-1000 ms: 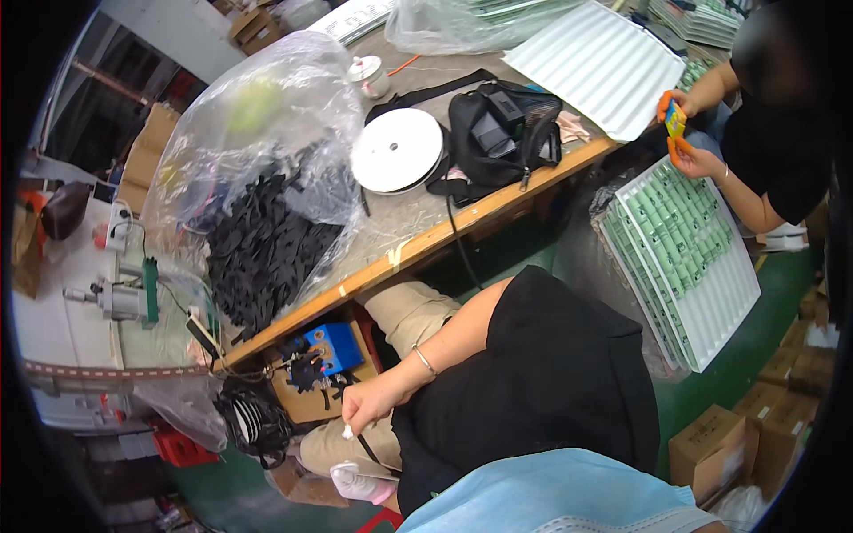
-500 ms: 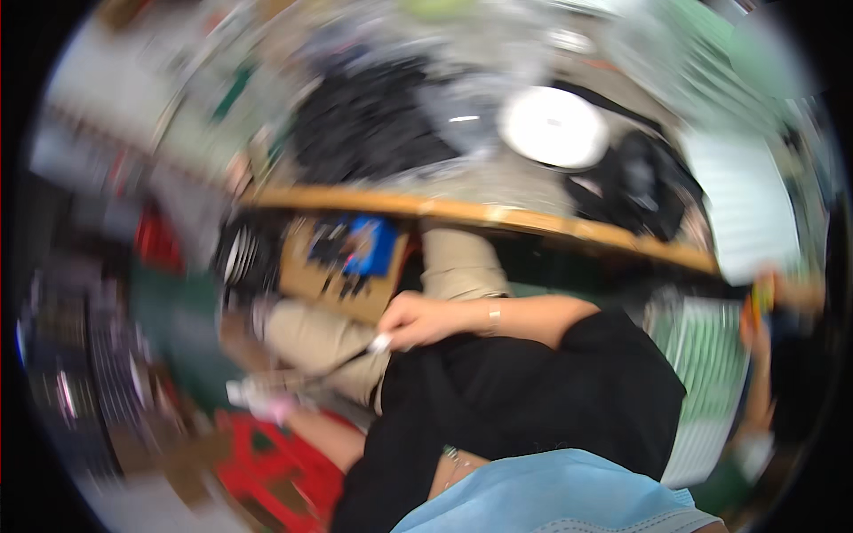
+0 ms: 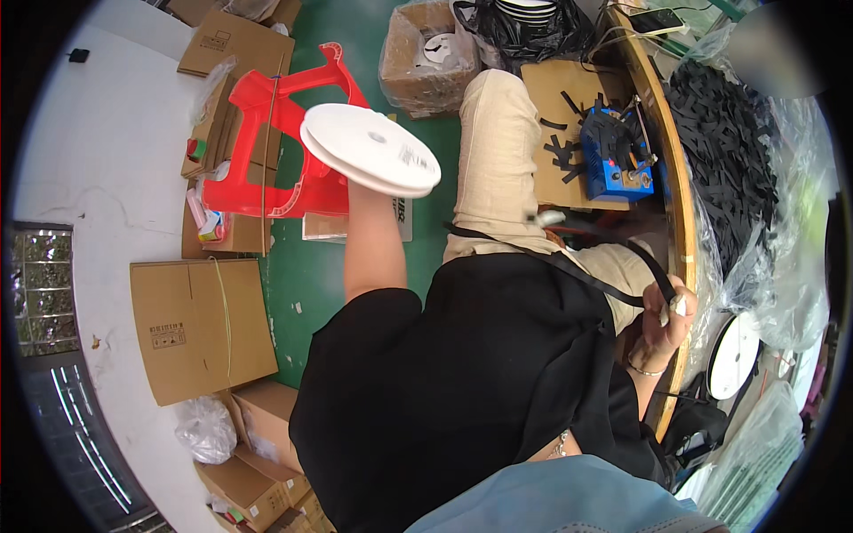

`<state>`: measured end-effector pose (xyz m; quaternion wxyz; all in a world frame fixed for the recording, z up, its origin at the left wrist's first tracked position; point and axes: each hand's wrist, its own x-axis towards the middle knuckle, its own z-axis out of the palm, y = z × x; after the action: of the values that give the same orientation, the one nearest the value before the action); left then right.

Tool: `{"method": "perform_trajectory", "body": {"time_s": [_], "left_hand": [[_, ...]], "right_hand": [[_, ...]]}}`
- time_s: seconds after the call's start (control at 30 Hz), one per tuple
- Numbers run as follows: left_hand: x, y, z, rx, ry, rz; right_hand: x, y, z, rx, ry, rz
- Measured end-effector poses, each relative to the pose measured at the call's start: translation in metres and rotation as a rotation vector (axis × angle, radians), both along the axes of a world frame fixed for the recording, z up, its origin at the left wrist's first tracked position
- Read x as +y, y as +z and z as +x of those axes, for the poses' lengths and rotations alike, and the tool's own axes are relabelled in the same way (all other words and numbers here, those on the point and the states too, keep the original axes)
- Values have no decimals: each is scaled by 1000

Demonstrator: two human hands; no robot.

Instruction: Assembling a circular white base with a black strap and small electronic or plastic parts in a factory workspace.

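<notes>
A white reel (image 3: 369, 149) with two flat round flanges is held out over the floor by my left arm, whose bare forearm (image 3: 373, 244) runs up beneath it. The reel covers my left hand, so its fingers are hidden. At the bench edge, my right hand (image 3: 668, 322) is closed on a black strap (image 3: 586, 286), with white covers on some fingertips. This narrow strap lies in a loose loop across my lap. A small, blurred white piece (image 3: 549, 217) shows above my thigh; I cannot tell what it is.
A red plastic stool (image 3: 284, 200) lies on its side past the reel. Cardboard boxes (image 3: 204, 329) line the wall at left. Beside my knee, a blue machine (image 3: 617, 155) sits on cardboard among black strips. The wood-edged bench (image 3: 680, 204) at right bears a heap of black strips (image 3: 720, 160).
My view and body have turned left toward the wall. The white reel now appears over my left forearm. My right hand now shows by the bench edge with the black strap.
</notes>
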<state>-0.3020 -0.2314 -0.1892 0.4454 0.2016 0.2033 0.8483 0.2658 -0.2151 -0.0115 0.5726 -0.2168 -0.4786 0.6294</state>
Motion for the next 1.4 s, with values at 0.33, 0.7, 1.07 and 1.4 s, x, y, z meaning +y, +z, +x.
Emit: {"method": "perform_trajectory", "body": {"time_s": [0.33,0.7,1.07,1.4], "left_hand": [[125,119,32,-88,28,-806],[189,139,-28,-12,502,-779],[113,29,29,-169,16,-831],[100,-128,27,-317,-40,-1274]], "right_hand": [[21,32,-53,-486,678,179],[29,36,-62,-574,629,-16],[12,23,-64,-614,644,17],[44,-71,-83,-1091,498,-166]]}}
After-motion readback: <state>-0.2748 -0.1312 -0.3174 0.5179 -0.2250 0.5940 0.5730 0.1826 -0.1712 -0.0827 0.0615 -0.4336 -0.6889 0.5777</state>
